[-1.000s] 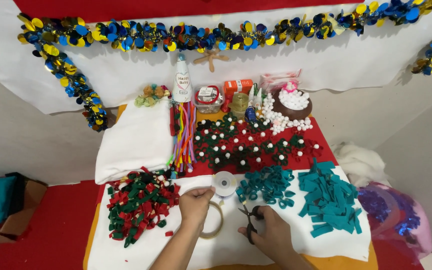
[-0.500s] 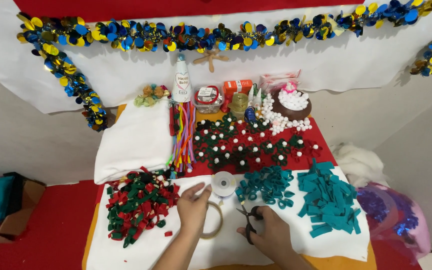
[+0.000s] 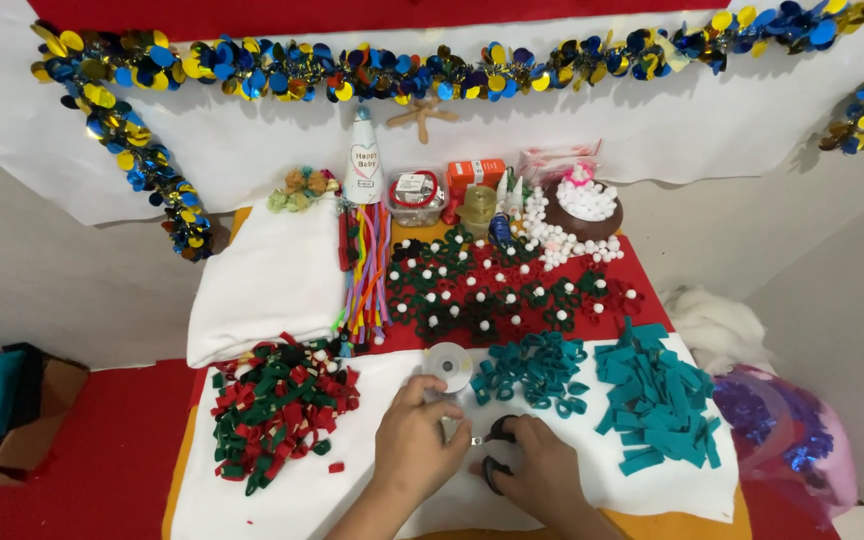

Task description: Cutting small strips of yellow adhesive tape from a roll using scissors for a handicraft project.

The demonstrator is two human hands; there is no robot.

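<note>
My left hand [image 3: 414, 445] lies low on the white cloth [image 3: 282, 500], fingers curled around a small pale piece [image 3: 452, 430] at its fingertips. My right hand [image 3: 544, 478] is just to its right and grips black-handled scissors [image 3: 497, 447] whose blades point at that piece. A white tape roll [image 3: 449, 362] lies just above my left hand. A heap of teal loops [image 3: 532, 370] sits above my right hand. The beige ring seen earlier is hidden under my left hand.
A pile of red and green felt pieces [image 3: 277, 405] lies left, teal felt strips [image 3: 657, 405] right. Behind are felt flowers with white pompoms [image 3: 482, 290], folded white cloth [image 3: 272, 280], pipe cleaners [image 3: 364, 265], a bowl of pompoms [image 3: 582, 205], small containers and a tinsel garland [image 3: 402, 75].
My left hand has slid right and down over the beige ring, covering it. My right hand with the scissors has closed in, so both hands now meet.
</note>
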